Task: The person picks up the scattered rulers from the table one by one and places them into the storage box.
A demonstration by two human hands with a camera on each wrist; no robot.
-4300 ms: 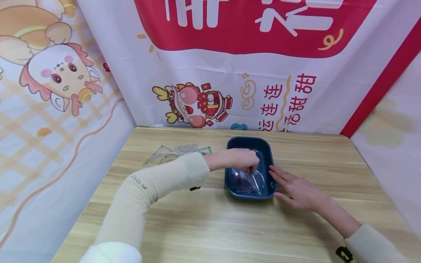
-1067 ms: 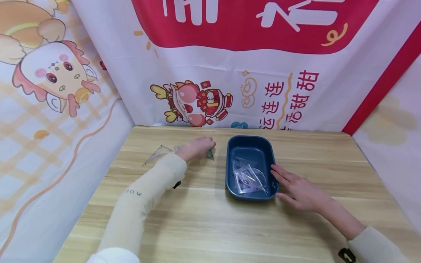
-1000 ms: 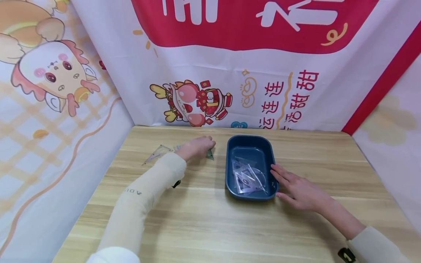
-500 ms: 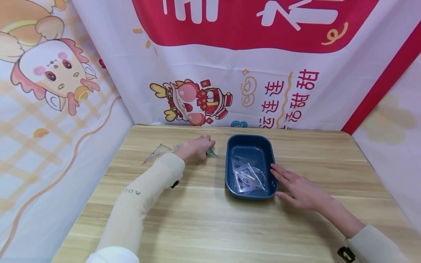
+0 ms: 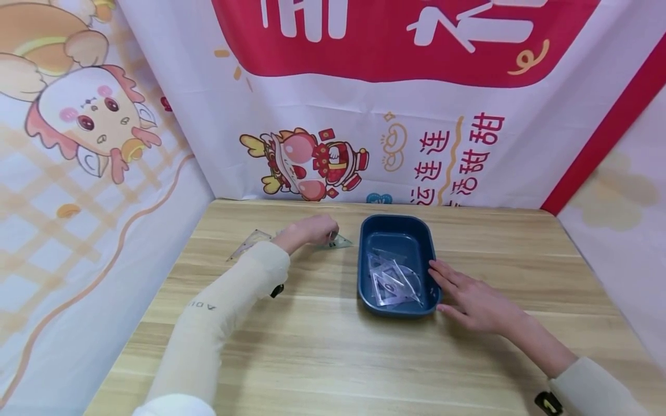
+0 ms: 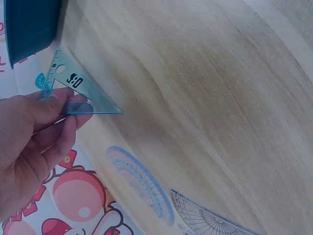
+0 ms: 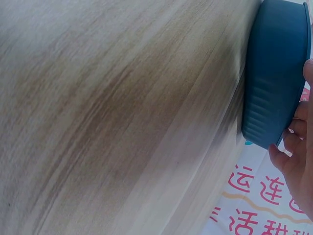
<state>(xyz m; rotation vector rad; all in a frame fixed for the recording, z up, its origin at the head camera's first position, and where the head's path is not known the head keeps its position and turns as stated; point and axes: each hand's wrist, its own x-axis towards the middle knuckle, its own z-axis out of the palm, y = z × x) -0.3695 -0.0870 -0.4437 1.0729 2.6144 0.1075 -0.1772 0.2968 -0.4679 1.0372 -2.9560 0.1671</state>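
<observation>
In the left wrist view, my left hand pinches a translucent green set square between thumb and fingers. The head view has this left hand left of a dark blue rectangular box, and the set square's tip points toward the box. Straight fingers of my right hand touch the box's right wall. In the right wrist view, those fingertips lie along the upper part of the box. Several clear drawing pieces, including a set square, overlap at the box's near end.
A blue-tinted protractor and a clear protractor lie on the wooden table. Another clear set square lies further left. Printed cloth hangs behind the table.
My left hand has gone from above the box to the green set square at its left. The set square has turned and shifted toward the box. My right hand stays at the box.
</observation>
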